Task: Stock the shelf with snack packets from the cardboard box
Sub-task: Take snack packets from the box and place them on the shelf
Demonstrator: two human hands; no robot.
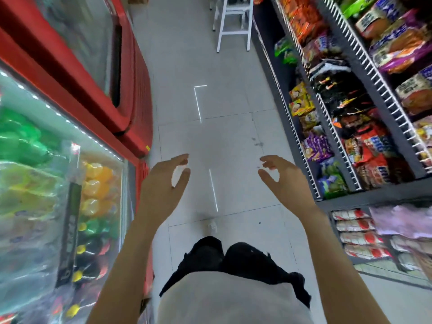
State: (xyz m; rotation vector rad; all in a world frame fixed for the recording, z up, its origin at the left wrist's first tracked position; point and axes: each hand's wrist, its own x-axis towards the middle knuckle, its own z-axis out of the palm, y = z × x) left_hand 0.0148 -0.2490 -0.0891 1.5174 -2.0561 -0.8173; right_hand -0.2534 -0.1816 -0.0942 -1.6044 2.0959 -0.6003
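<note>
Even overhead light is filling the aisle, and ceiling strips are glaring off the floor tiles (224, 136) as thin white lines. Fridge door (46, 183) glass is throwing reflections; motion blur is smearing the edges, wide-angle distortion is bending the shelf (339, 141) lines.

Open tiled floor (222, 141) ran ahead; red coolers (98, 73) crowded the left, packed shelf (346, 108) the right, white stool (233, 22) far.

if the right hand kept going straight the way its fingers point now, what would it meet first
Nothing close, as far as the picture shows. The right hand hangs empty, fingers loosely curled, pointing ahead and slightly left over the pale tiled floor. The white metal stool stands farther down the aisle; depth is unclear.
</note>
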